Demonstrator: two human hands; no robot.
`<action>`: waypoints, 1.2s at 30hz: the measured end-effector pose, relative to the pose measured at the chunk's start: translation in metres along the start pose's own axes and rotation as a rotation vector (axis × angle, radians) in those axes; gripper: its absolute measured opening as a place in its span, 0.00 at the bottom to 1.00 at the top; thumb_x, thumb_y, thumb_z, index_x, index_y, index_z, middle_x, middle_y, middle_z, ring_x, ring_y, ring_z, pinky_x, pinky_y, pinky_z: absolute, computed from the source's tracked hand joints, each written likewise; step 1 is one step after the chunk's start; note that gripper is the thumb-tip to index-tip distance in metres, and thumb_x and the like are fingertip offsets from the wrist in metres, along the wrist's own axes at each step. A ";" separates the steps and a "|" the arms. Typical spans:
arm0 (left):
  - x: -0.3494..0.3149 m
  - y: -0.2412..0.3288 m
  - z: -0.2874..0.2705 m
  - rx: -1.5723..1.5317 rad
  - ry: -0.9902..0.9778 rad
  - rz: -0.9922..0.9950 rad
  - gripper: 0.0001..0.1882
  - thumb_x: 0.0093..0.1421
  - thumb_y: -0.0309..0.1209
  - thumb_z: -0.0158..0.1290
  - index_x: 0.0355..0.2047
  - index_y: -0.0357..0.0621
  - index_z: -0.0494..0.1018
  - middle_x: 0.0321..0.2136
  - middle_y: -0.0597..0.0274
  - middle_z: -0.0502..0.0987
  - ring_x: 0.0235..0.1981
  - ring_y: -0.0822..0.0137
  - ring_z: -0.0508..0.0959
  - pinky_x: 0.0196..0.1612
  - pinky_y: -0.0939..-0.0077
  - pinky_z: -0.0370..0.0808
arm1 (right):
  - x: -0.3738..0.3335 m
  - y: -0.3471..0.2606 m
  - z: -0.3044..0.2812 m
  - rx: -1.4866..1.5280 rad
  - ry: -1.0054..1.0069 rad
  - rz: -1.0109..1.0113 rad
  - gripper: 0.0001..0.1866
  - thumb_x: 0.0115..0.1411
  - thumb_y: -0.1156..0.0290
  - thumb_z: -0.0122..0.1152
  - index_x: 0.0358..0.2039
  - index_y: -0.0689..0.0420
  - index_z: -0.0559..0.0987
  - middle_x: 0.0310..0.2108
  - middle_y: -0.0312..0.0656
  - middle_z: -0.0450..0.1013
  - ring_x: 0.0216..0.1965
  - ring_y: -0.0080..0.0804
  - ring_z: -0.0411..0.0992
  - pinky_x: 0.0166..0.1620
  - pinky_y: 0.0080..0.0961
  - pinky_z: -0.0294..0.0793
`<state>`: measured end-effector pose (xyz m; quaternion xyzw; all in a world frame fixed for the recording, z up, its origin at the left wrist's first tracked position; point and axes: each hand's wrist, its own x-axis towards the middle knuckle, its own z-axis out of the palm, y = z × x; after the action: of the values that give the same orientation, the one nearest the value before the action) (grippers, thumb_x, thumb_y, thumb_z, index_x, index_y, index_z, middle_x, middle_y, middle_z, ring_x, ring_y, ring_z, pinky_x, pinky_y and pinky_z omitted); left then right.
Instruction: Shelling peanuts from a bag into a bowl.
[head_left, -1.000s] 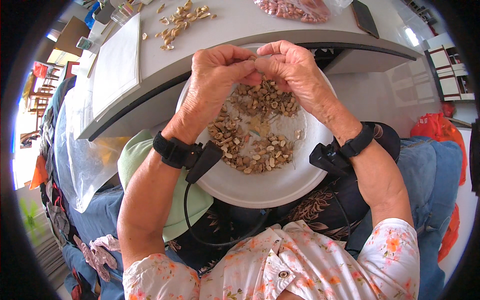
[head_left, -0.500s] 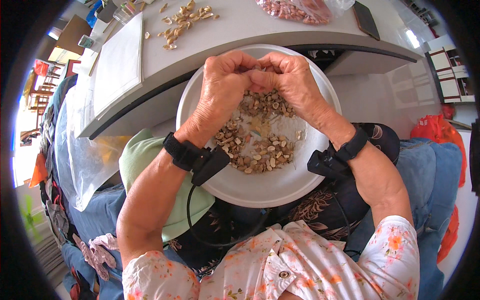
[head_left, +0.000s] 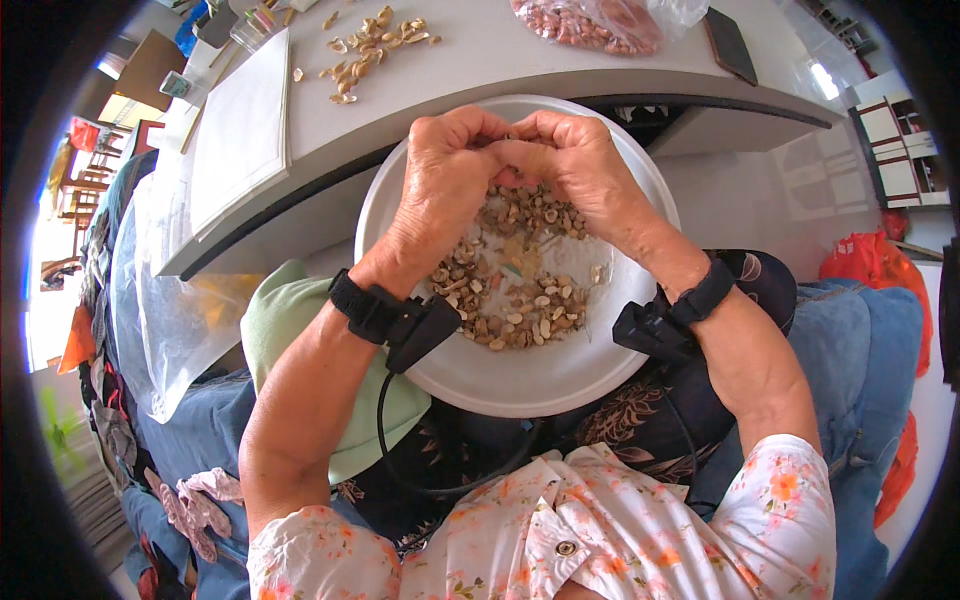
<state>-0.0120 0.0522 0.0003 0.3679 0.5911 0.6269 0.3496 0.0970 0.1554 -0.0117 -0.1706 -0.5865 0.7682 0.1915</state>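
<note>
My left hand and my right hand meet fingertip to fingertip over the far half of a wide white basin. Both are closed in a pinch. Whatever sits between the fingers is small and mostly hidden by them. Below, brown and tan shell pieces, which look like peanut shells, lie in the basin, with some paler bits among them. The basin rests on my lap. Each wrist wears a black strap with a small device, the left one trailing a cable.
Across the far side runs a grey table, its edge close to the basin. On it lie loose shells, white paper, a clear bag of reddish peanuts and a dark phone. A red bag is at the right.
My hands stay pinched together over the basin, with only a slight shift of the fingers. The whole view has moved a little.
</note>
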 end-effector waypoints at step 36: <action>0.003 -0.020 -0.004 0.498 -0.033 0.168 0.05 0.46 0.19 0.53 0.26 0.32 0.75 0.17 0.51 0.74 0.17 0.67 0.74 0.24 0.74 0.71 | -0.002 -0.004 -0.012 -0.317 -0.079 0.237 0.15 0.54 0.65 0.52 0.15 0.60 0.72 0.13 0.31 0.64 0.13 0.15 0.57 0.17 0.16 0.56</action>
<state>-0.0174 0.0543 -0.0197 0.5008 0.6887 0.4827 0.2046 0.1049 0.1652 -0.0103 -0.2361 -0.6830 0.6896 0.0474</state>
